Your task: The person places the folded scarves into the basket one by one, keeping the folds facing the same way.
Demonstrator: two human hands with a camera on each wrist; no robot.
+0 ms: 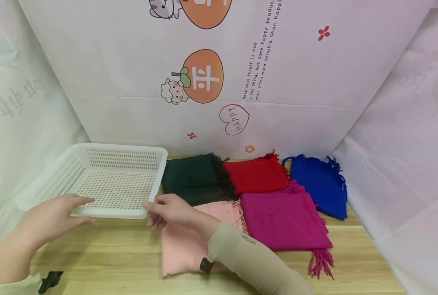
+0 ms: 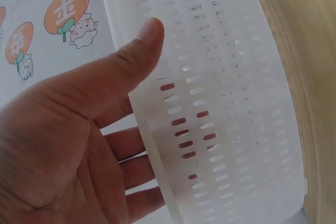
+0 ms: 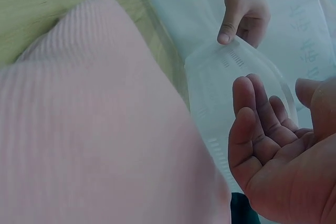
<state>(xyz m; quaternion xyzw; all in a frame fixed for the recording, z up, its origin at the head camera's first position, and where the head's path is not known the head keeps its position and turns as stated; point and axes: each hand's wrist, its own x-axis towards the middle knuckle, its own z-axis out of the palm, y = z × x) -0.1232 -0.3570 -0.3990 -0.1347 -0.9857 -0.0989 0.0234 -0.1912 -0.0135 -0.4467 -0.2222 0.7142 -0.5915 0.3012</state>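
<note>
A white perforated plastic basket (image 1: 119,211) stands at the left against the back sheet. My left hand (image 1: 54,217) is at its near left rim, the fingers reaching over the rim and the thumb outside. In the left wrist view, that thumb (image 2: 152,35) lies across the slotted wall while the other fingers pass partly hidden behind the rim. At the near right corner my right hand (image 1: 169,211) holds the rim, thumb on top and fingers curled below, outside the wall. Beneath the right forearm lies a folded pink scarf (image 1: 183,250).
Folded fringed scarves lie right of the basket: dark green (image 1: 193,180), red (image 1: 257,176), magenta (image 1: 281,221) and blue (image 1: 316,184). White printed sheets enclose the wooden table (image 1: 112,258) at the back (image 1: 296,73) and both sides.
</note>
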